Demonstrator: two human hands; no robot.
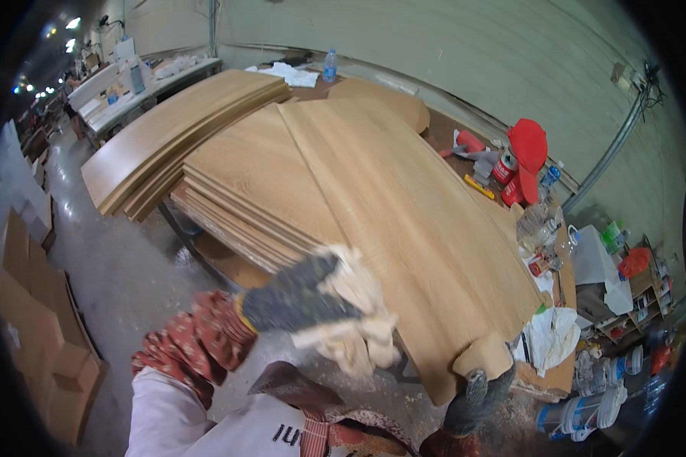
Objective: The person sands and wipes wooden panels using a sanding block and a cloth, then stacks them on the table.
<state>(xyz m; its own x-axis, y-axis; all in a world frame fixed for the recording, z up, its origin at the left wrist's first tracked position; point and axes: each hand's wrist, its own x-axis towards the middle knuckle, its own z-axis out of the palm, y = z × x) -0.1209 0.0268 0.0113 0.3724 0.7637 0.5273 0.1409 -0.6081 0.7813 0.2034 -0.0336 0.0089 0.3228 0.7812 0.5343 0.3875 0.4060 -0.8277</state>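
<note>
My left hand (297, 295), in a dark grey work glove, is closed on a crumpled cream rag (362, 335) at the near left edge of a long wooden panel (419, 228). Folds of the rag hang below the glove, and its fingertips are partly covered. At the panel's near right end, my right hand (476, 400), gloved alike, grips a curled tan sheet (486, 356) that looks like sandpaper. The panel lies on top of several stacked wooden panels (259, 175).
Another stack of curved panels (183, 129) stands at the far left. Along the right edge are a red cap (527, 145), a yellow cutter (479, 186), cans, bottles and a white cloth (552, 339). Buckets (583, 411) stand lower right; cardboard (42, 320) leans at left.
</note>
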